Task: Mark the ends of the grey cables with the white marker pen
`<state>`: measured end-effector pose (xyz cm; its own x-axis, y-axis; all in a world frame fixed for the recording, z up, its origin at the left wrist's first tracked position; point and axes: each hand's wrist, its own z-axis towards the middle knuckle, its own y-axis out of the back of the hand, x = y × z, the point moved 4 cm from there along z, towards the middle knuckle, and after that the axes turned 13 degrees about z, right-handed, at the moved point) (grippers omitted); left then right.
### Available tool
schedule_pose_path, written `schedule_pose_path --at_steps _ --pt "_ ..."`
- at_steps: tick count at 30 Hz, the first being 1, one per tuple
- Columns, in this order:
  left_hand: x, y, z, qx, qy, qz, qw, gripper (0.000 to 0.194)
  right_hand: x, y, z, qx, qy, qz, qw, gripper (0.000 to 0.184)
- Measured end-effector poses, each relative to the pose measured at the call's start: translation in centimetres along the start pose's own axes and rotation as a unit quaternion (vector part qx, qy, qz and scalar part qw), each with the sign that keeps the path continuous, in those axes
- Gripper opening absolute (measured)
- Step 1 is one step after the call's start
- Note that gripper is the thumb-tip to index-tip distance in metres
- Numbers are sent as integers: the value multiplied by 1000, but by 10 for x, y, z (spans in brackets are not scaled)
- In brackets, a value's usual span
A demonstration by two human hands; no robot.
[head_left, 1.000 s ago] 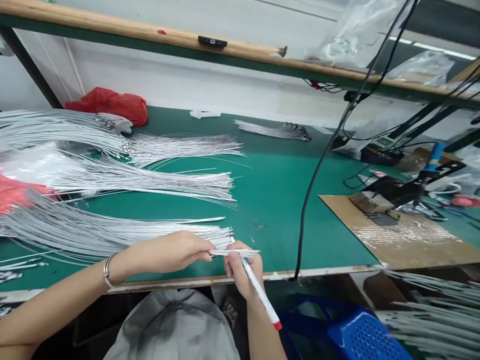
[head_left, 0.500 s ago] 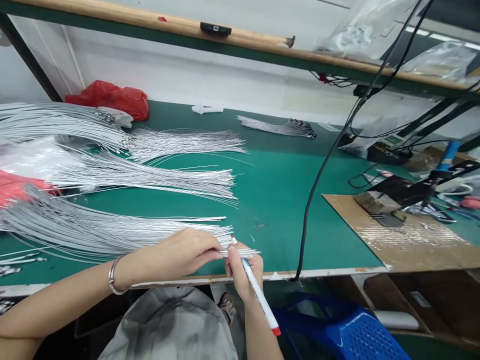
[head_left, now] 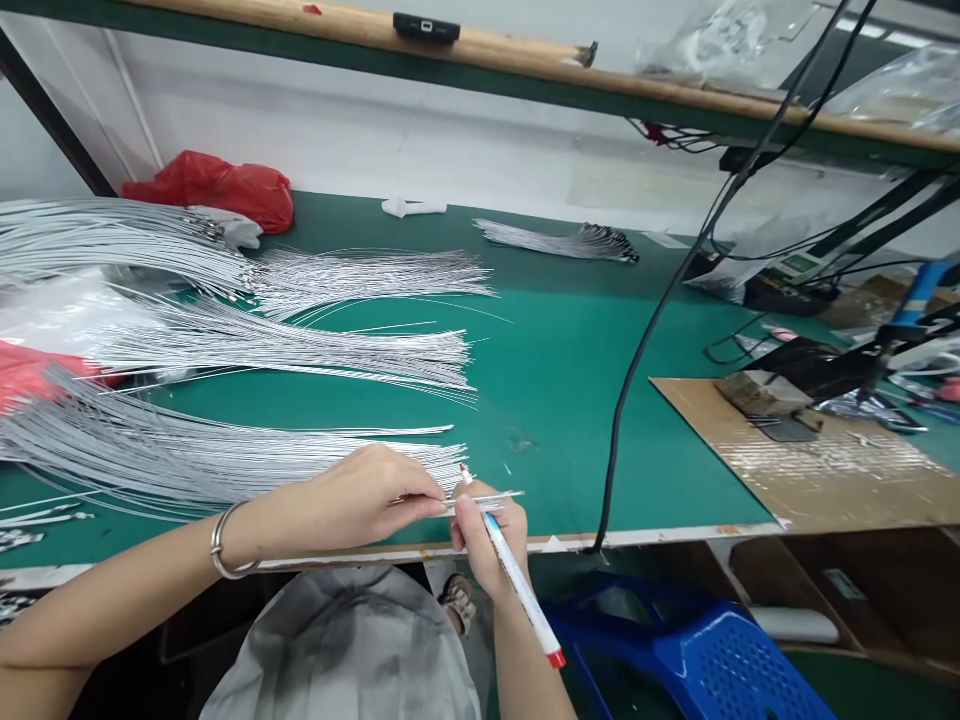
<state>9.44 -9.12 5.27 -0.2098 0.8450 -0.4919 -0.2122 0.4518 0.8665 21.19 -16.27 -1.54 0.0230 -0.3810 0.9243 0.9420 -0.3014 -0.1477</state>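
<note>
- Most of the view is taken up by a green tabletop (head_left: 555, 400), overhung at the back by a wood-edged shelf (head_left: 300, 75).
- Loads of grey wires are laid across its left side; the near bundle (head_left: 187, 450) is partly covered by the left forearm.
- A flattened cardboard sheet (head_left: 810, 470) is laid on the right side, with a blue plastic stool (head_left: 735, 660) parked below the front edge.
- A red plastic bag (head_left: 217, 190) is tucked at the back left.
- The left hand (head_left: 375, 495) is pinched narrow, with a few thin wires (head_left: 510, 495) held by the fingertips near the front edge.
- Those wires are also gripped by the right hand (head_left: 491, 530), fingers curled, and a white marker (head_left: 521, 590) is held there too, slanted, red tip up by the near bundle's ends, red end down past the table edge.
</note>
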Motion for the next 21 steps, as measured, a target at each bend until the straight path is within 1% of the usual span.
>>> schedule_pose_path --at_steps 4,7,9,12,14,18,19,21 --pt "0 -3 -1 41 -1 -4 999 24 -2 1 -1 30 4 -15 999 45" --pt "0 -6 0 50 9 8 999 23 -3 1 -1 52 5 -30 998 44" --pt "0 -7 1 50 20 -12 998 24 -2 2 -1 42 6 -29 999 43" --pt "1 -8 2 56 38 -82 994 24 -1 3 1 17 3 -20 1000 41" --pt "0 -8 3 68 47 -106 991 24 -1 2 2 21 2 -18 1000 39" --pt "-2 -7 4 98 47 -83 991 26 -5 0 2 43 -5 -17 999 41" --pt "-2 -7 4 99 45 -80 991 27 -6 1 1 41 -6 -20 999 42" --pt "0 -4 3 92 54 -93 990 28 -5 8 1 8 9 -25 1000 36"
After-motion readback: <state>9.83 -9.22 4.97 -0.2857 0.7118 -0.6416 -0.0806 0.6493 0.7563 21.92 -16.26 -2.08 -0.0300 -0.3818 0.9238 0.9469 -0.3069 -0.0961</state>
